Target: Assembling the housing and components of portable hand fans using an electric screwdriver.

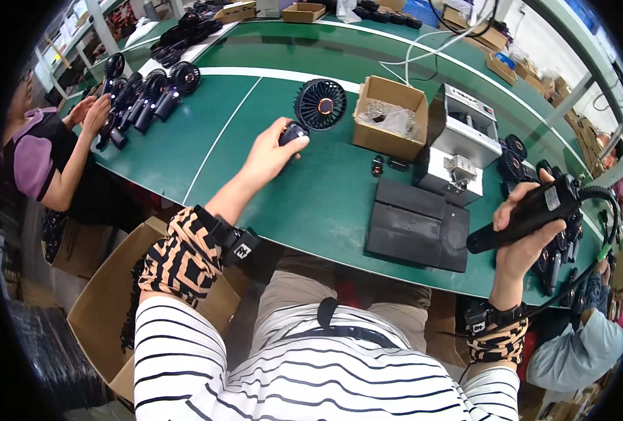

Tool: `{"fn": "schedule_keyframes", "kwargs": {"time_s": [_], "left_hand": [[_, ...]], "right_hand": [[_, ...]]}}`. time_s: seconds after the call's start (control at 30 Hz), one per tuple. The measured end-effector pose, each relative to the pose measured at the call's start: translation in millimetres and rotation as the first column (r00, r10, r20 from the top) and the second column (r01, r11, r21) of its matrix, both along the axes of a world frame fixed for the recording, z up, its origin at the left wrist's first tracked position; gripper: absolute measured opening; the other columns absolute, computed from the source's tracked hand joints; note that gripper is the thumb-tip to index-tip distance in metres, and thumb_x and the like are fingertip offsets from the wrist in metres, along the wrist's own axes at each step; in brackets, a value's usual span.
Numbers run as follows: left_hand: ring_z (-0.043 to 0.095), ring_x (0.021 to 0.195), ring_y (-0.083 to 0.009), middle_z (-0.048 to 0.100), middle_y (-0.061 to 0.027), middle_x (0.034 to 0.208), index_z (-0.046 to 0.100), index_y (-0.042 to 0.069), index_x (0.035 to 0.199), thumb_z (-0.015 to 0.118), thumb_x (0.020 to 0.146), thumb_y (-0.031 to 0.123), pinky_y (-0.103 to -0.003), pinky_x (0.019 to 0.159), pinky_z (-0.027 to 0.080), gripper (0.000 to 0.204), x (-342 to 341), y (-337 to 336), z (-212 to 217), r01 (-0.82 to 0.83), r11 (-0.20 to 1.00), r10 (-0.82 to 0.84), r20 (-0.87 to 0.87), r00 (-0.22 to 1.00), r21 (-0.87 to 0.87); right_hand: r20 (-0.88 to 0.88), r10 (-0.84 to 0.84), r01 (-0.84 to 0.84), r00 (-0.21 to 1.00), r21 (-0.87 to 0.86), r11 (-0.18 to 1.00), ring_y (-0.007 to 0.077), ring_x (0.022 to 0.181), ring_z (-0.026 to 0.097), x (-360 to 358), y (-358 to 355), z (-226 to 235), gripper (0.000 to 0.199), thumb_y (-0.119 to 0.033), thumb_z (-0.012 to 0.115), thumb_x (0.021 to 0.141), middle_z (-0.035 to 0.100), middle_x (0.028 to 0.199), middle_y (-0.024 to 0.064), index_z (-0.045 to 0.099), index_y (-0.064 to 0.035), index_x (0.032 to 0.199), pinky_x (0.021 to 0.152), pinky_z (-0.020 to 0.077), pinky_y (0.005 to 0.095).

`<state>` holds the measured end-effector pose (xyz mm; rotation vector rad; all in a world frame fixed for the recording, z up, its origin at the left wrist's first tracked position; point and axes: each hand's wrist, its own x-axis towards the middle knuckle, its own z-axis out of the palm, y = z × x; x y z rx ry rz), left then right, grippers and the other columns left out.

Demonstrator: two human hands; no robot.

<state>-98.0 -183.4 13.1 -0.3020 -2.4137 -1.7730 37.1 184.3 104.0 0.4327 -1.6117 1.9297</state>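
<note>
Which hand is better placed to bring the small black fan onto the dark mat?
Left, probably. The left hand already grips the handle of the black handheld fan on the green table, beside the dark mat. The right hand is occupied with a black corded power tool.

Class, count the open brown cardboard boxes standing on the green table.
5, perhaps more hidden: one open brown cardboard box beside the black fan; two at the far edge; two far right.

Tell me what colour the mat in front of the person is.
The mat is black, lying flat on the green table; the head view shows it clearly.
</note>
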Motion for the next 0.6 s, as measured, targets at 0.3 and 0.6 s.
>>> {"fn": "schedule_keyframes", "kwargs": {"time_s": [0.3,0.6], "left_hand": [[0.065,0.101,-0.0278,0.068,-0.0124,0.108,0.060,0.012,0.122,0.072,0.077,0.041,-0.039,0.089,0.048,0.055,-116,-251,-18,-0.543,0.561,0.608,-0.134,0.783,-0.625],[0.057,0.110,-0.0261,0.053,-0.0103,0.127,0.056,0.018,0.128,0.071,0.080,0.014,-0.038,0.090,0.048,0.050,-132,-207,5,-0.770,0.313,0.244,-0.736,0.631,-0.556]], "right_hand": [[0.024,-0.089,0.088,0.996,0.040,0.995,0.0096,0.054,0.048,0,18,-12,0.085,-0.071,0.045,0.087,0.050,0.092,0.0067,0.033,-0.0038,0.137,0.046,0.0376,0.0221],[0.017,-0.120,0.118,0.993,0.093,0.989,0.0128,0.055,0.051,-2,45,-4,0.088,-0.074,0.042,0.084,0.052,0.092,0.0097,0.033,-0.0035,0.137,0.048,0.0436,0.0258]]}}
